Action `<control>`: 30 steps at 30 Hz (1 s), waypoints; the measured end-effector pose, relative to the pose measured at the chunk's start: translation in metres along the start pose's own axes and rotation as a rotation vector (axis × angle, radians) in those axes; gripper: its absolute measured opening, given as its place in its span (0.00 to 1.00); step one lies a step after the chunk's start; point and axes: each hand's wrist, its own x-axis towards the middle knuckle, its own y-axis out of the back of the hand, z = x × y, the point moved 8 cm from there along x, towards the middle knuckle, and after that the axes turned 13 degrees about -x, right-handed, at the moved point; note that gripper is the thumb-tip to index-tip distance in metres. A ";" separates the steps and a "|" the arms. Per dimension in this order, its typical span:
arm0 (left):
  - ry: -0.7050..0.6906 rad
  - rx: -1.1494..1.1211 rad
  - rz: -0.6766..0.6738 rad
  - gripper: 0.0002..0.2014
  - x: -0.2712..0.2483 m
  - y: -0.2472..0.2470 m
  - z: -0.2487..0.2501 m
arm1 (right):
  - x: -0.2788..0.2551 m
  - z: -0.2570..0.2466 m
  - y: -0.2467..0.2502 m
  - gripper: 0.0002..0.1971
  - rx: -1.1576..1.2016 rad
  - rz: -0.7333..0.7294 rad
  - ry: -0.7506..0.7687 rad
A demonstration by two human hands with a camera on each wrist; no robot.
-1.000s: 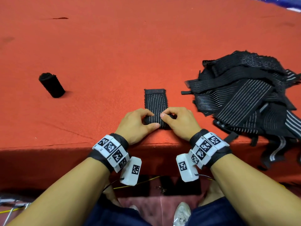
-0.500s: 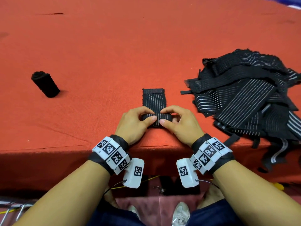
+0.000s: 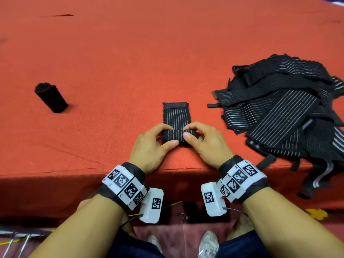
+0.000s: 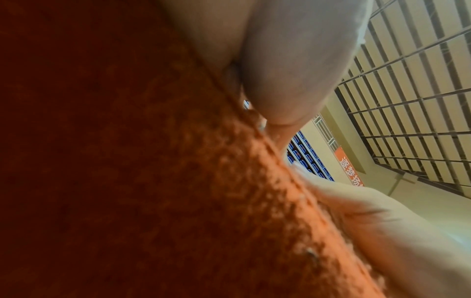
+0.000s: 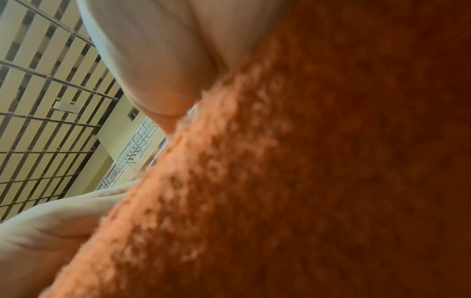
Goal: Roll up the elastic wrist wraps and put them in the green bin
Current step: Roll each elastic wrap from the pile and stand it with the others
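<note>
Red felt covers the desk (image 3: 111, 62); at its near edge my left hand (image 3: 149, 144) and right hand (image 3: 206, 144) pinch the wrap (image 3: 176, 125), whose roll lies crosswise while its flat tail runs straight away from both hands.

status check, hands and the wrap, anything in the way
Left hand and right hand both pinch the wrist wrap, near end rolled, far end flat on the red table. Nothing blocking. Green bin not in view.
</note>
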 end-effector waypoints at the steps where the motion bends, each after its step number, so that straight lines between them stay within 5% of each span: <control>1: -0.003 -0.018 0.007 0.14 0.000 0.001 0.000 | 0.000 0.000 0.000 0.05 -0.005 -0.002 -0.006; 10: -0.013 0.001 0.034 0.10 0.000 0.003 0.000 | -0.002 -0.002 0.000 0.01 0.021 0.005 0.006; 16: 0.035 0.004 0.040 0.08 0.003 0.002 -0.005 | -0.004 -0.001 -0.002 0.15 0.106 -0.039 0.039; 22: -0.013 -0.005 0.022 0.18 0.000 0.002 -0.002 | -0.001 0.006 0.001 0.04 0.077 0.011 -0.027; 30: -0.005 -0.017 0.043 0.10 -0.001 0.004 -0.002 | -0.003 0.001 0.002 0.01 0.045 0.014 -0.008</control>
